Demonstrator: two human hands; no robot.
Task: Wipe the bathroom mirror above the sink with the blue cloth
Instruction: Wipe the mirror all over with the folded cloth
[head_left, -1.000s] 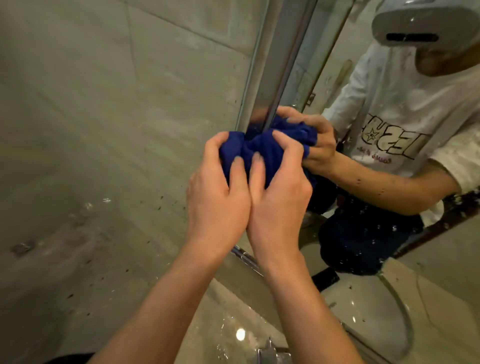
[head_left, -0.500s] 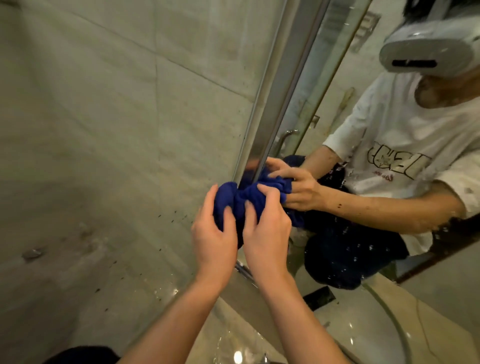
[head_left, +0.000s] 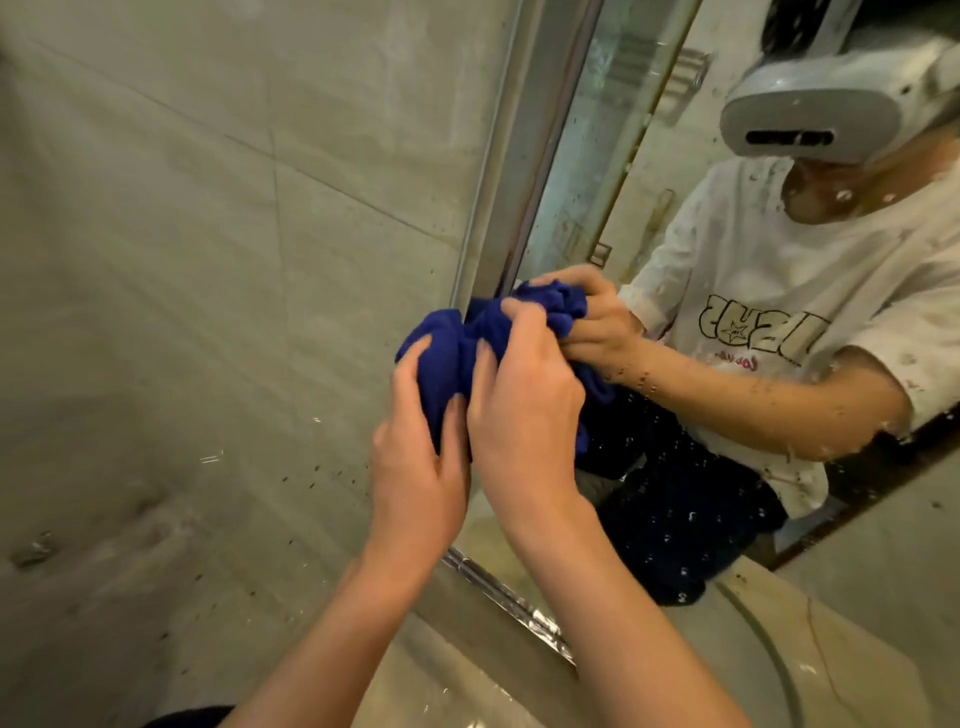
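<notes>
Head view: your left hand (head_left: 415, 462) and right hand (head_left: 524, 410) both clench the bunched blue cloth (head_left: 447, 353); cloth pressed against the mirror (head_left: 623, 218) at its left frame edge, beside the tiled wall (head_left: 208, 260); droplets speckle the glass.

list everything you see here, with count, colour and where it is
cloth: 1, blue, bunched against the mirror's left edge
mirror: 1, spotted with droplets, right half of view
mirror frame: 1, silver, along the left and lower edges
wall: 1, grey-beige tiles, left of the mirror
sink: 1, pale, lower right
left hand: 1, gripping the cloth
right hand: 1, gripping the cloth beside the left
</notes>
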